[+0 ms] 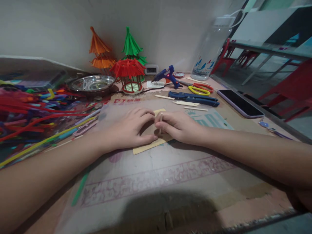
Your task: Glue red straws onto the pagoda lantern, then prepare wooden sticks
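A short, thin wooden stick (pixel 161 121) stands nearly upright, pinched between the thumb and fingers of my right hand (pixel 182 127). Its lower end is just above or on a flat yellow sheet (pixel 141 149); I cannot tell whether they touch. My left hand (pixel 133 126) lies over the sheet's left part, thumb and fingers apart and curved, with nothing visible between them. Both hands cover much of the sheet. Behind my right hand lie several pale wooden sticks (pixel 186 103) and blue-handled pliers (pixel 195 98).
A blue glue gun (pixel 164 74) with a lit red light stands behind, near scissors (pixel 200 89) and a water bottle (pixel 204 52). Red (pixel 129 68), green and orange pipe-cleaner-roofed models line the wall. Pipe cleaners (pixel 29 113) heap left; a phone (pixel 240 103) lies right.
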A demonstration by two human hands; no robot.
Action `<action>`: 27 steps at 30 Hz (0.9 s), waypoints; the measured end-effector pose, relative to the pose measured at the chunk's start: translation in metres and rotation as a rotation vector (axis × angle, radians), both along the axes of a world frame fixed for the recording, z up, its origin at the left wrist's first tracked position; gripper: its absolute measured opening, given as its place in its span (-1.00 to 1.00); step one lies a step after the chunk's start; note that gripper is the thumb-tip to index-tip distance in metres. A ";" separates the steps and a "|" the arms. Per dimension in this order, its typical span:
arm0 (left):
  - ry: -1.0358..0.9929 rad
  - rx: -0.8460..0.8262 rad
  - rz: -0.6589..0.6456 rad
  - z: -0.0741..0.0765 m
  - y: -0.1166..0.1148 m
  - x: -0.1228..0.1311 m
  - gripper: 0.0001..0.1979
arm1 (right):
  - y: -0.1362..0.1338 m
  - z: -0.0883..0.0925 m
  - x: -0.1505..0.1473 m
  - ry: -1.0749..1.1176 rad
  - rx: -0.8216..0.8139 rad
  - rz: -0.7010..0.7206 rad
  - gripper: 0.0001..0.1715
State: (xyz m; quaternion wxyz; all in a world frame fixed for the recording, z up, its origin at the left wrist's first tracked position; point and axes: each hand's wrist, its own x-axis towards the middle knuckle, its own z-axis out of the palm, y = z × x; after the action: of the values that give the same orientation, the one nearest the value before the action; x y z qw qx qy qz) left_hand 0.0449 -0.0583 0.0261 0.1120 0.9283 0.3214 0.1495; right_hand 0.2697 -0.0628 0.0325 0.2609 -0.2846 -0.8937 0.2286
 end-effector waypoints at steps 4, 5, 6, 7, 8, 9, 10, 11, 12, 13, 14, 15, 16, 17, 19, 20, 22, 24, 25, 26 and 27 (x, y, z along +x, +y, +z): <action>0.005 0.002 0.011 -0.001 0.000 0.000 -0.49 | 0.005 -0.003 0.000 0.102 -0.074 -0.062 -0.76; 0.003 0.003 0.009 -0.001 0.000 -0.001 -0.49 | 0.006 -0.003 0.000 0.139 -0.112 -0.089 -0.76; -0.005 0.008 0.006 -0.002 0.000 -0.001 -0.51 | 0.008 -0.004 0.001 0.188 -0.169 -0.111 -0.75; -0.020 0.016 0.005 -0.002 0.000 -0.001 -0.53 | 0.010 -0.004 0.002 0.249 -0.247 -0.123 -0.73; -0.040 0.030 0.006 -0.003 0.001 -0.002 -0.56 | 0.011 -0.004 0.002 0.320 -0.344 -0.122 -0.72; -0.065 0.052 0.011 -0.004 0.001 -0.002 -0.60 | 0.012 -0.005 0.003 0.398 -0.449 -0.107 -0.70; -0.093 0.084 0.014 -0.004 0.001 -0.001 -0.65 | 0.013 -0.005 0.003 0.483 -0.551 -0.084 -0.69; -0.125 0.126 0.014 -0.005 0.001 -0.001 -0.69 | 0.014 -0.005 0.003 0.566 -0.640 -0.058 -0.69; -0.155 0.170 0.006 -0.005 0.001 -0.001 -0.73 | 0.014 -0.005 0.003 0.639 -0.711 -0.033 -0.70; -0.182 0.214 -0.009 -0.005 0.001 0.000 -0.76 | 0.015 -0.005 0.002 0.697 -0.767 -0.012 -0.70; -0.206 0.253 -0.025 -0.004 0.001 0.000 -0.78 | 0.016 -0.004 0.002 0.737 -0.811 0.008 -0.71; -0.229 0.284 -0.039 -0.004 0.000 0.001 -0.79 | 0.016 -0.004 0.002 0.759 -0.844 0.024 -0.71; -0.246 0.307 -0.049 -0.004 0.000 0.001 -0.80 | 0.017 -0.004 0.002 0.765 -0.868 0.034 -0.70; -0.259 0.323 -0.055 -0.003 -0.001 0.001 -0.81 | 0.017 -0.003 0.002 0.763 -0.883 0.040 -0.70; -0.279 0.339 -0.055 -0.002 -0.002 0.001 -0.83 | 0.018 -0.003 0.002 0.759 -0.892 0.045 -0.68; -0.286 0.339 -0.054 -0.001 -0.003 0.001 -0.83 | 0.018 -0.003 0.002 0.757 -0.889 0.044 -0.66; -0.302 0.339 -0.057 0.000 -0.004 0.000 -0.84 | 0.019 -0.004 0.002 0.751 -0.880 0.037 -0.65; -0.327 0.345 -0.059 0.000 -0.005 0.000 -0.86 | 0.020 -0.004 0.002 0.741 -0.875 0.027 -0.63; -0.338 0.349 -0.060 0.000 -0.005 0.000 -0.87 | 0.020 -0.004 0.002 0.734 -0.874 0.020 -0.61; -0.347 0.352 -0.060 0.000 -0.006 0.000 -0.88 | 0.020 -0.004 0.002 0.728 -0.874 0.014 -0.60; -0.354 0.355 -0.060 0.000 -0.006 0.000 -0.89 | 0.019 -0.004 0.001 0.722 -0.874 0.010 -0.59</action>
State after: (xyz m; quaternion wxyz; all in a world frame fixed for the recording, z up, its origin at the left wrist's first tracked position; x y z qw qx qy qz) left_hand 0.0445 -0.0644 0.0259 0.0061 0.9019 0.2381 0.3603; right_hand 0.2711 -0.0434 0.0283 0.4067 -0.2656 -0.5714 0.6615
